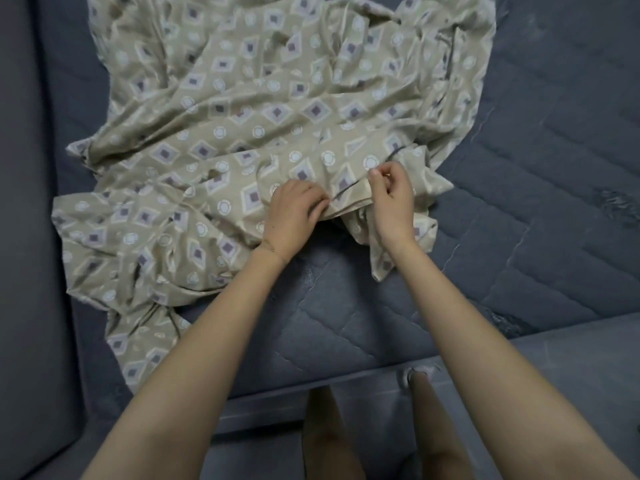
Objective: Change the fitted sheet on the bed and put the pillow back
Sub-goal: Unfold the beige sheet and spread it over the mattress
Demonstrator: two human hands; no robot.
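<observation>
Patterned fitted sheet (263, 133) lies bunched on bare mattress (540, 209), upper-center of frame. Left hand (292, 211) & right hand (391, 199) both pinch its near hem. Step, prob.: finding a corner. Next: spread it, hook corner over mattress.

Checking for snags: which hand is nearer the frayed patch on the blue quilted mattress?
Right. The right hand pinches the beige patterned sheet left of that patch; the left hand grips farther left.
</observation>
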